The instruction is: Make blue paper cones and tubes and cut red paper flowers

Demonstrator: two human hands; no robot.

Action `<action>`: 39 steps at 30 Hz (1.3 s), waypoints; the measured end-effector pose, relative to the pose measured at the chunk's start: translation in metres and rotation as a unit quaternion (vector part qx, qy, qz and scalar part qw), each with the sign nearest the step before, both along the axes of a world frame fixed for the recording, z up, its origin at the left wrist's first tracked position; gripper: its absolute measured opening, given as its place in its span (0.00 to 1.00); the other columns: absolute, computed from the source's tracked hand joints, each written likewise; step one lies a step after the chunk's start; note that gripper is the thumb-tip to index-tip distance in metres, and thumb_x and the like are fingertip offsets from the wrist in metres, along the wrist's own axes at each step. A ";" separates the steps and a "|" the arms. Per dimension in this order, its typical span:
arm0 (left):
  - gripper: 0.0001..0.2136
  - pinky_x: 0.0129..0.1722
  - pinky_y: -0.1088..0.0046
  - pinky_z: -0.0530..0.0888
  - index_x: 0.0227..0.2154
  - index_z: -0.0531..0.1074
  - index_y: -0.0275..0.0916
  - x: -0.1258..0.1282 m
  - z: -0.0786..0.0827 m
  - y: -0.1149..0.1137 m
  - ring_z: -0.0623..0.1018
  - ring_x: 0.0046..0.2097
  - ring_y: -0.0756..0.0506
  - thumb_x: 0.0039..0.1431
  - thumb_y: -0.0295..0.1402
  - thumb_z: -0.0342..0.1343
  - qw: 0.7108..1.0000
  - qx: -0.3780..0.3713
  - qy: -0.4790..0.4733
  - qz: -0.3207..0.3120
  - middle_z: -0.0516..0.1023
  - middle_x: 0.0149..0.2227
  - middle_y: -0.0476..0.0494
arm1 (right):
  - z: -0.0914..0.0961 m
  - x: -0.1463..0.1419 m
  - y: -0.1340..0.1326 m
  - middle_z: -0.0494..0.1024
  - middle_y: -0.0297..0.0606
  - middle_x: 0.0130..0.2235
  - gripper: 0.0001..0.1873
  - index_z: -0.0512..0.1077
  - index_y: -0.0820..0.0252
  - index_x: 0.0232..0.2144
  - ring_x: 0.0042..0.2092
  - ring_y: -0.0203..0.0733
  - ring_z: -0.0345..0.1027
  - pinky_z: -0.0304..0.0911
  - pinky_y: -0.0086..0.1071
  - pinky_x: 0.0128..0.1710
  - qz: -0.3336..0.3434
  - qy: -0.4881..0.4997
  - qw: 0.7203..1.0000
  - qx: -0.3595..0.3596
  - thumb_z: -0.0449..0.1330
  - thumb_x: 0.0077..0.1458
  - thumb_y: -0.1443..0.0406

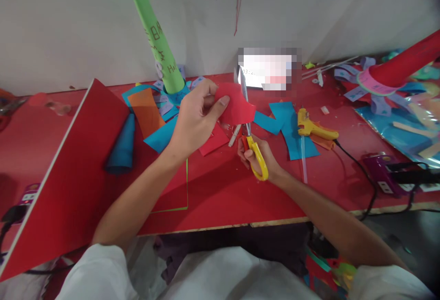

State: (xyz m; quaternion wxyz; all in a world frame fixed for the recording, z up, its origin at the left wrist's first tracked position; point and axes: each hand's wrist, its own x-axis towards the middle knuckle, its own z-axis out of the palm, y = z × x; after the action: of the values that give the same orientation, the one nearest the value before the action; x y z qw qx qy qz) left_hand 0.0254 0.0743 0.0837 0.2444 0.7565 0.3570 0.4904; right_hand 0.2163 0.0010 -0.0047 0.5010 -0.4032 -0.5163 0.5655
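My left hand [198, 115] pinches a small piece of red paper [235, 105] between thumb and fingers, raised above the table. A curved notch shows along the paper's right side. My right hand [260, 153] is closed round the yellow handles of a pair of scissors [258, 160]. The blades point up and away from me, apart at the tips, and meet the right part of the red paper. Below the hands lie another red paper piece [213, 140] and blue paper scraps [268, 123].
A yellow glue gun [315, 126] with a black cord lies at right, near a purple power strip [381, 171]. A green paper tube [160, 43] stands at the back, a lit screen [268, 70] by the wall. A red board [74, 171] rises at left beside a blue roll [122, 148].
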 end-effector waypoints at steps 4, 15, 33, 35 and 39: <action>0.17 0.30 0.68 0.79 0.40 0.68 0.44 0.001 0.001 -0.004 0.81 0.28 0.47 0.75 0.53 0.53 0.997 -0.070 -0.010 -0.041 0.71 0.27 0.51 | -0.001 -0.001 0.000 0.66 0.28 0.28 0.39 0.66 0.55 0.30 0.24 0.30 0.55 0.52 0.25 0.16 -0.005 0.003 1.000 -0.007 0.71 0.42 0.30; 0.17 0.25 0.74 0.74 0.39 0.66 0.44 0.011 0.001 -0.014 0.79 0.25 0.50 0.73 0.53 0.56 0.989 -0.123 -0.070 -0.050 0.72 0.26 0.54 | 0.003 -0.005 -0.006 0.65 0.22 0.21 0.41 0.65 0.54 0.30 0.16 0.29 0.55 0.54 0.26 0.12 -0.019 0.000 0.998 -0.054 0.72 0.38 0.29; 0.16 0.30 0.72 0.73 0.36 0.72 0.44 0.004 0.010 -0.008 0.71 0.31 0.50 0.71 0.51 0.60 0.994 0.013 -0.105 0.004 0.66 0.30 0.50 | -0.006 0.026 0.026 0.70 0.33 0.24 0.31 0.63 0.53 0.28 0.25 0.39 0.62 0.51 0.33 0.25 -0.175 -0.374 0.910 0.044 0.63 0.58 0.35; 0.16 0.31 0.70 0.74 0.37 0.72 0.45 0.003 0.014 -0.009 0.72 0.32 0.49 0.72 0.52 0.59 0.995 0.016 -0.092 0.015 0.68 0.31 0.49 | -0.007 0.032 0.030 0.78 0.40 0.31 0.24 0.71 0.55 0.33 0.30 0.45 0.70 0.54 0.35 0.28 -0.161 -0.483 0.859 0.050 0.63 0.62 0.42; 0.18 0.34 0.68 0.76 0.36 0.73 0.45 0.000 0.020 -0.012 0.74 0.35 0.48 0.72 0.54 0.56 0.998 0.001 -0.044 0.047 0.70 0.33 0.47 | -0.014 0.035 0.032 0.86 0.50 0.45 0.19 0.77 0.57 0.50 0.42 0.58 0.79 0.66 0.40 0.35 -0.118 -0.588 0.797 0.066 0.65 0.63 0.52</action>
State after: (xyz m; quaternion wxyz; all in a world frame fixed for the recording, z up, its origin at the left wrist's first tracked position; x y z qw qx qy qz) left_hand 0.0256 0.0622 0.1037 0.2357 0.7171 0.3803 0.5343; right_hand 0.2508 0.0331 -0.0184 0.1890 -0.6817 -0.6965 0.1206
